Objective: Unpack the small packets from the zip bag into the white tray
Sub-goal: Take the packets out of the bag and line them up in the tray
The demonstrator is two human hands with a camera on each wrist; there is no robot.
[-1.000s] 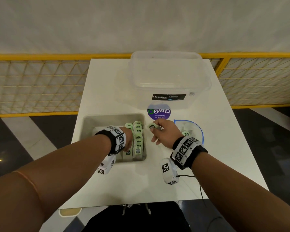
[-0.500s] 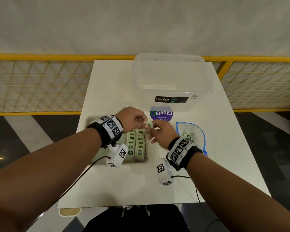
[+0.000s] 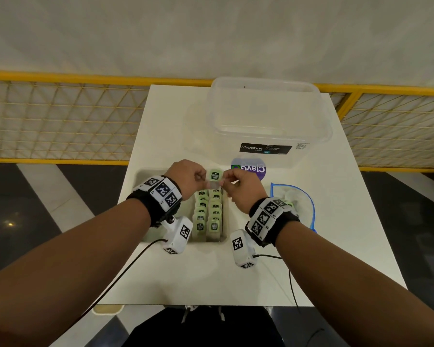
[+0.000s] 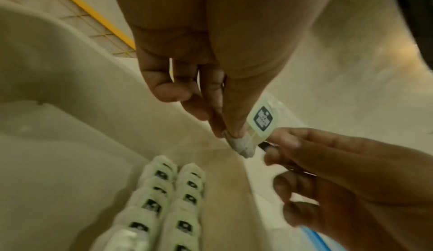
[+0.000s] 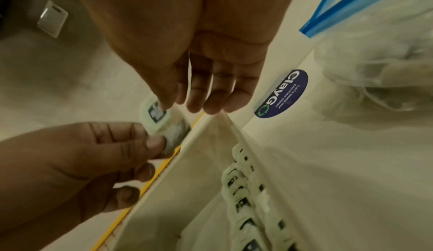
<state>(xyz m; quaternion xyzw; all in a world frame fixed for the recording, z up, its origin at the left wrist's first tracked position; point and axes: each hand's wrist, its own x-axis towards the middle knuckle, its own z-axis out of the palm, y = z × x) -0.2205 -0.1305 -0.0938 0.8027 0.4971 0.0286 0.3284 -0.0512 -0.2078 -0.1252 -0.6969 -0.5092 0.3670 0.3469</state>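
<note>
Hands, left (image 3: 189, 175) and right (image 3: 241, 187), are pinching one packet (image 3: 215, 177) together above the tray's (image 3: 145, 176) far edge, packet rows (image 3: 208, 216) lining its right wall.

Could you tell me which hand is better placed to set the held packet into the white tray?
Left. The left hand pinches the small green packet above the white plastic tray; the right hand, sharing the grip, sits nearer the blue-edged zip bag.
</note>
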